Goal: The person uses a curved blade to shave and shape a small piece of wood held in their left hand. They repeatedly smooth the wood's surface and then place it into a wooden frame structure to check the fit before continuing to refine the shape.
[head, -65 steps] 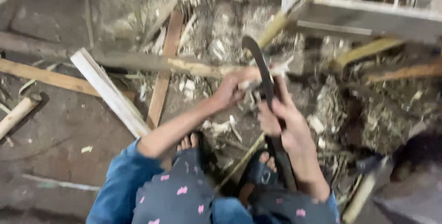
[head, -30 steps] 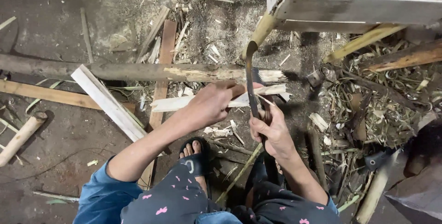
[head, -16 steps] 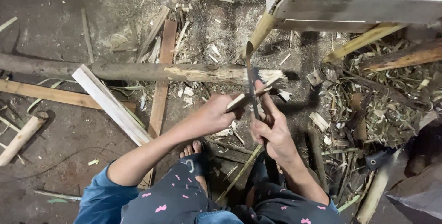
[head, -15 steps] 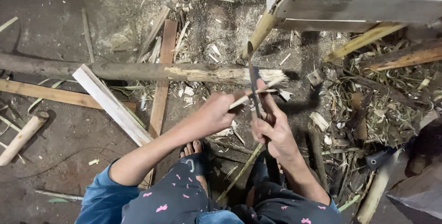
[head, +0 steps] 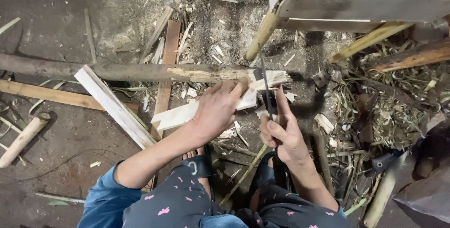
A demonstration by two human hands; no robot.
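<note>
Left hand [head: 216,110] clamps the pale wood slat [head: 187,114]: light, stiff, splintery. Right hand [head: 282,133] fisted round the blade [head: 265,83] handle.

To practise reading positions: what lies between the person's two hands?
In the head view, the dark knife blade stands between the left hand and right hand, biting into the pale wood piece.
</note>
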